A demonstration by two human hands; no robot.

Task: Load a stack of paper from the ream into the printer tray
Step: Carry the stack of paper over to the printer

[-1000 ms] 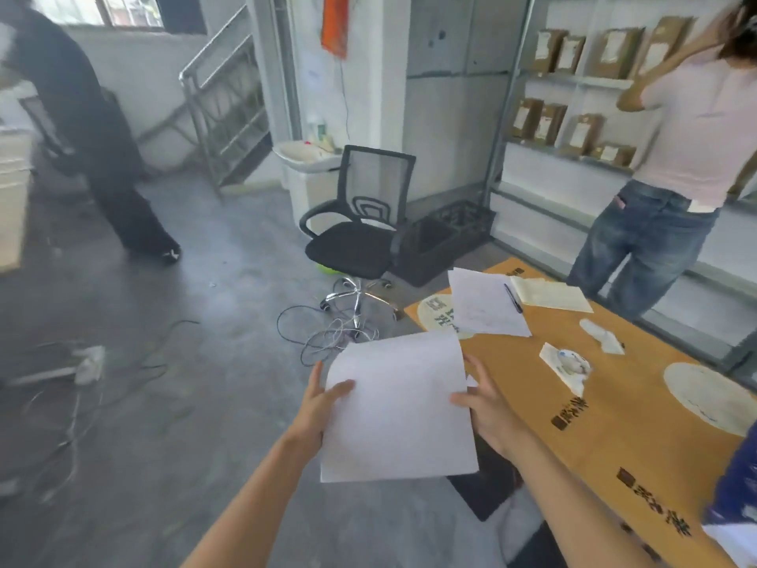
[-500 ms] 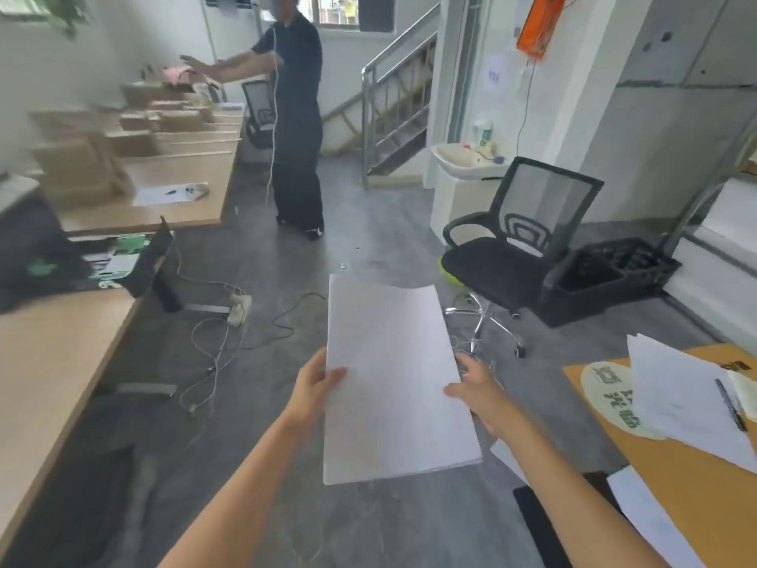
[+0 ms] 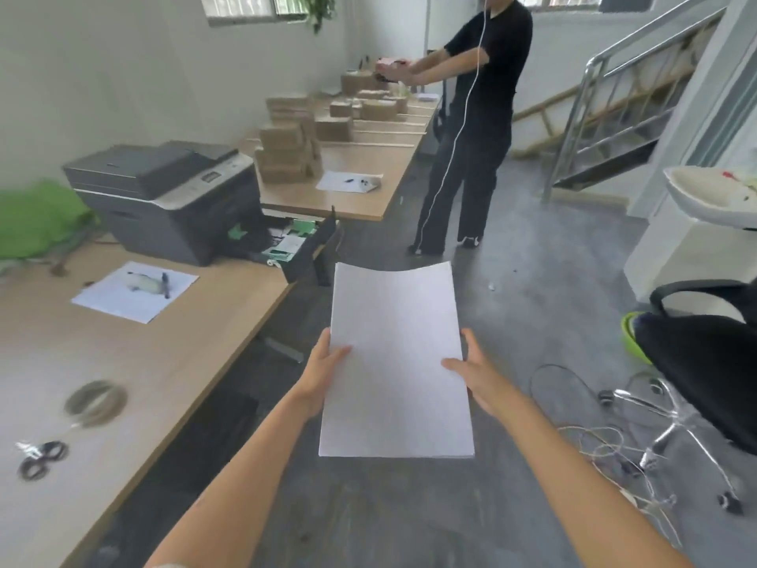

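Note:
I hold a white stack of paper flat in front of me over the grey floor. My left hand grips its left edge and my right hand grips its right edge. The grey printer stands on the wooden desk to the upper left. Its paper tray is pulled out toward the aisle, with green guides showing inside. The far edge of the stack sits just right of and below the tray, apart from it.
A person in black stands beyond the tray by a second table with cardboard boxes. On the desk lie a sheet with a pen, a tape roll and scissors. An office chair and loose cables are on the right.
I have turned left, away from the orange table. The printer and its pulled-out tray have come into view, and the stack, held in both hands, now points toward them.

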